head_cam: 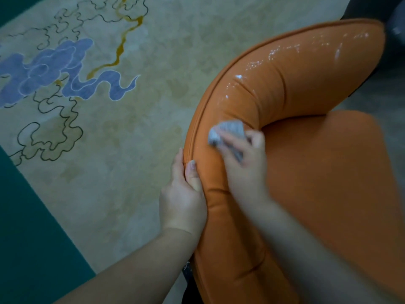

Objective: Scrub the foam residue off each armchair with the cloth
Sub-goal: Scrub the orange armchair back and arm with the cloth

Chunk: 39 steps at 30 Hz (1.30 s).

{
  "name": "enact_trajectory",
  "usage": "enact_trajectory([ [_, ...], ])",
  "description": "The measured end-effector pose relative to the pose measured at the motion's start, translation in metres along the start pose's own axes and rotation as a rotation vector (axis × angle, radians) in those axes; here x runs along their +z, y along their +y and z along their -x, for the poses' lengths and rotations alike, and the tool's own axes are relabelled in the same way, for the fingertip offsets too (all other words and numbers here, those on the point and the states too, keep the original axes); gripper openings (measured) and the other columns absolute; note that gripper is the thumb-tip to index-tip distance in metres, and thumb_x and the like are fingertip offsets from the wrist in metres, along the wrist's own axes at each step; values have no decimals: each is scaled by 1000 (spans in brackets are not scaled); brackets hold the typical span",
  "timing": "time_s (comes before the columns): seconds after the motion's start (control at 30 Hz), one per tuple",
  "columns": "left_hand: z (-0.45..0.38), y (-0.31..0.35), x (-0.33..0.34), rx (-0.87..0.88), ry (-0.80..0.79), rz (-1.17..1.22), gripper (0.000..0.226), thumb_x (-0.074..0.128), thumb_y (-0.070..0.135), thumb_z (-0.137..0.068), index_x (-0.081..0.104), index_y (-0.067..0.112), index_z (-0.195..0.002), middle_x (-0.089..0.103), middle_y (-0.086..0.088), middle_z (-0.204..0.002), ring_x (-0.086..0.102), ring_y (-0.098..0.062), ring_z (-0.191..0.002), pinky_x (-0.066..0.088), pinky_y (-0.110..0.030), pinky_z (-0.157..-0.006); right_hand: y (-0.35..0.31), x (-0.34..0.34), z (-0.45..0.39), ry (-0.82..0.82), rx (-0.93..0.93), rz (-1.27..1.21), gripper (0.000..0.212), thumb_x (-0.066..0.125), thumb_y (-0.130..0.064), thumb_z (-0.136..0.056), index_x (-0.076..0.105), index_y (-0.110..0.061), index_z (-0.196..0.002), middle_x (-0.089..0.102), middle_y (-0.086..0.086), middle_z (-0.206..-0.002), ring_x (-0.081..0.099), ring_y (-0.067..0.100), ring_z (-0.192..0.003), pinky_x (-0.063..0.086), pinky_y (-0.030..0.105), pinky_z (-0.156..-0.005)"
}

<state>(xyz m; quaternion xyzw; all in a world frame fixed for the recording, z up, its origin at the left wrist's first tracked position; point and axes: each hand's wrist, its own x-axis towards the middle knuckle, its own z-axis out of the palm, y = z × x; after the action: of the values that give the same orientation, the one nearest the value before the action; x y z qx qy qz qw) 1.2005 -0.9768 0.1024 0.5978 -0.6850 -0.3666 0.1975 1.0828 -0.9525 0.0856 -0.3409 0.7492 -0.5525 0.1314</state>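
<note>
An orange armchair (306,172) fills the right of the frame, white foam streaks (285,51) glistening along its curved padded back at upper right. A crumpled grey cloth (228,132) lies pressed against the back near centre.

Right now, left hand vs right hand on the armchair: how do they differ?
The left hand holds no cloth; the right hand holds the grey cloth.
The left hand grips the outer piped edge of the orange armchair, thumb on top; the right hand presses the cloth onto the padded backrest roll further in.
The left hand looks sharp; the right hand is motion-blurred.
Both touch the same armchair, below the white foam residue.
</note>
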Motion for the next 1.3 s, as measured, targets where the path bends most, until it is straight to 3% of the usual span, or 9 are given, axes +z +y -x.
enact_trajectory([
  [0.1, -1, 0, 0, 2, -17, 26, 55, 26, 52, -93, 38, 35, -144, 63, -4, -126, 58, -27, -110, 34, -21, -80, 2, -12, 40, -38, 3, -61, 35, 64, -29, -81, 65, -46, -112, 42, -11, -107, 51, 2, -103, 39, 10, -93],
  [0.27, -1, 1, 0, 4, -2, 14, 56, 25, 53, -93, 39, 35, -144, 63, -4, -124, 58, -26, -109, 34, -20, -79, 1, 1, -38, 47, 41, 52, 38, 69, -13, -83, 60, -39, -110, 38, 1, -102, 49, 24, -104, 39, 30, -101],
  [0.43, -1, 0, 0, 2, -7, -1, 56, 24, 53, -92, 40, 35, -143, 62, -1, -127, 58, -23, -110, 33, -18, -79, 3, -10, 26, 32, 105, -86, 40, 68, -14, -83, 62, -44, -109, 40, -8, -103, 48, -7, -99, 36, 4, -91],
  [0.53, -1, -1, 0, -12, -4, 7, 55, 25, 52, -94, 39, 35, -143, 61, 0, -129, 56, -21, -112, 32, -16, -79, 8, -16, 43, 1, 116, -99, 39, 70, -19, -81, 64, -50, -105, 44, -8, -105, 51, -1, -100, 38, 5, -90],
  [0.67, -2, 0, 1, -13, 11, 3, 49, 30, 47, -97, 41, 32, -143, 63, -4, -126, 58, -26, -111, 33, -18, -78, 10, -4, -23, 58, 115, -19, 39, 71, -6, -80, 66, -35, -105, 43, 1, -103, 51, 11, -99, 35, 8, -94],
  [0.87, -1, -1, 1, 1, 11, -14, 50, 26, 48, -98, 41, 33, -143, 63, -4, -125, 58, -27, -109, 35, -21, -80, 12, -17, 22, 52, 201, -120, 40, 71, -12, -82, 65, -45, -103, 49, 5, -110, 52, -3, -97, 34, 1, -87],
  [1.0, -1, 0, 1, 0, 11, 2, 56, 23, 53, -93, 40, 34, -142, 63, -3, -125, 59, -25, -109, 35, -20, -80, 15, -23, 37, 12, 238, -139, 39, 73, -13, -80, 68, -48, -97, 51, 2, -109, 55, 4, -100, 36, 2, -88],
  [1.13, -1, 0, 1, 0, 12, 8, 56, 23, 54, -94, 40, 34, -143, 63, -2, -124, 58, -23, -109, 33, -16, -79, 11, -6, -26, 101, 199, -68, 35, 71, -7, -81, 67, -32, -105, 47, 8, -107, 51, 4, -93, 32, 0, -88],
  [1.3, -2, -3, 2, 21, 33, 15, 58, 20, 54, -92, 43, 33, -141, 65, -6, -122, 59, -28, -109, 36, -22, -80, -3, -7, 5, -37, 11, -80, 32, 71, -17, -81, 68, -42, -100, 41, -6, -101, 52, 7, -98, 40, 13, -93],
])
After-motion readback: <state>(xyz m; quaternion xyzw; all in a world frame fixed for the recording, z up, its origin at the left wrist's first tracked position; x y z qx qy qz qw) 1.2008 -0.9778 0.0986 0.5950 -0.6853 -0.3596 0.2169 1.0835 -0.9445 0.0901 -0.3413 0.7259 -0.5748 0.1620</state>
